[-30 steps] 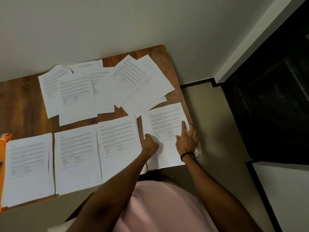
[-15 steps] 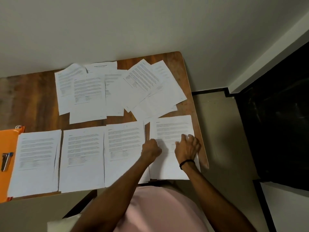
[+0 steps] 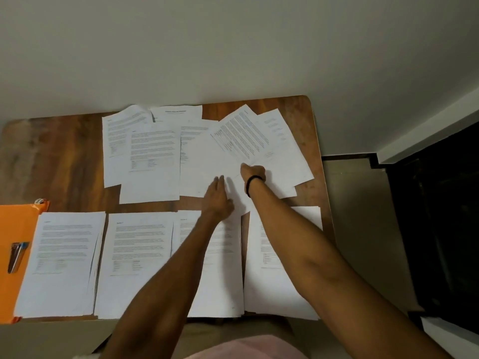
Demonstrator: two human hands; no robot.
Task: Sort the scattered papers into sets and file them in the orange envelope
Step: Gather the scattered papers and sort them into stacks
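- Left hand (image 3: 219,200) flat on the scattered papers (image 3: 155,151) at the far edge of the table (image 3: 51,156); fingers straight, close together, holding nothing.
- Right hand (image 3: 252,173) just beside it, on the fanned sheets (image 3: 259,141) toward the far right corner; fingers curled, cannot tell whether pinching a sheet or only pointing.
- Four sorted sets (image 3: 64,263) in a row along the near edge. Orange envelope (image 3: 15,229) at the near left corner, partly under the leftmost set, pen-like item (image 3: 16,256) on top.
- Risk 1: lifting two sheets as one. Cause: heavy overlap in the loose pile, edges hidden.
- Risk 2: skewing finished sets. Cause: both forearms (image 3: 181,268) crossing low over the two sets nearest the right edge.
- Risk 3: losing pages to the floor (image 3: 363,229). Cause: fanned sheets and the last set lying close to the right edge; a sideways pull probably enough.
- Risk 4: filing into the wrong set. Cause: near-identical page layouts; print too small to read here.
- Risk 5: upsetting the leftmost set at filing time. Cause: its weight on the envelope.
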